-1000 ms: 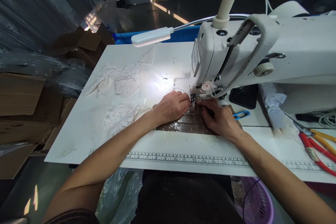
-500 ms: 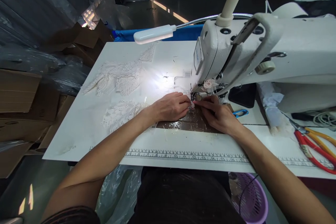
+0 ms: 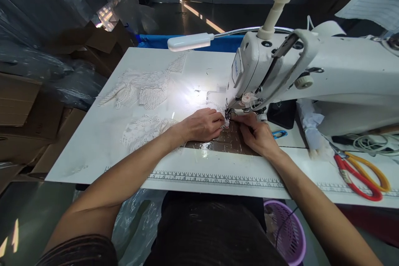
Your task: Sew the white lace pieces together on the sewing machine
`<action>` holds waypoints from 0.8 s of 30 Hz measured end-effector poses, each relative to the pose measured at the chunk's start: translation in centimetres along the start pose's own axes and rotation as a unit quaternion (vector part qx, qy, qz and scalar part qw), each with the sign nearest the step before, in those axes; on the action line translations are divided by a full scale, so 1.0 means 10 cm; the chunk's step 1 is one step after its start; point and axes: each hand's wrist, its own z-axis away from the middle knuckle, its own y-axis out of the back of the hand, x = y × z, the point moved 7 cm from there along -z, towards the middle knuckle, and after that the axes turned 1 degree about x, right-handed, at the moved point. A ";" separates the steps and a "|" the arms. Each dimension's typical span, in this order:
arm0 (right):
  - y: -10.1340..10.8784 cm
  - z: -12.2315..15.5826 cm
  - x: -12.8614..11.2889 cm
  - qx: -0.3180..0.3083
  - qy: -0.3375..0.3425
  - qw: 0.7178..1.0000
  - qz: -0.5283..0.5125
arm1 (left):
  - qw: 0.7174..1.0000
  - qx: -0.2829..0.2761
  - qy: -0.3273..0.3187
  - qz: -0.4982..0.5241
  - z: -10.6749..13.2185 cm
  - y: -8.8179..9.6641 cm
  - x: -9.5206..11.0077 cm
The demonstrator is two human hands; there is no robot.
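The white sewing machine point(image 3: 249, 62) has its presser foot point(image 3: 228, 113) down over a small bunched bit of white lace point(image 3: 227, 123). Just left of the foot, my left hand point(image 3: 204, 125) rests low with curled fingers, gripping the lace at its edge. My right hand point(image 3: 255, 132) is on the other side, fingers bent together and tips close by the foot; what they pinch is hidden. More lace trim point(image 3: 213, 103) shows behind my left hand. Brown tape point(image 3: 232, 143) covers the bed under both hands.
White lace pieces point(image 3: 146, 85) lie on the left of the table, another point(image 3: 145, 131) beside my left forearm. A lit lamp point(image 3: 190, 42) hangs above. Blue thread snips point(image 3: 279, 134) and red-and-orange-handled scissors point(image 3: 358, 174) lie right. A printed ruler point(image 3: 205, 179) runs along the front edge.
The camera view has shifted slightly, moving the machine and scissors leftward in the picture. My right fingertips have drawn a little away from the lace; my left hand stays nearly in place.
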 end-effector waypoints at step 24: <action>0.01 0.02 0.00 -0.068 0.053 0.996 0.011 | 1.000 -0.023 -0.004 0.010 0.01 -0.05 0.01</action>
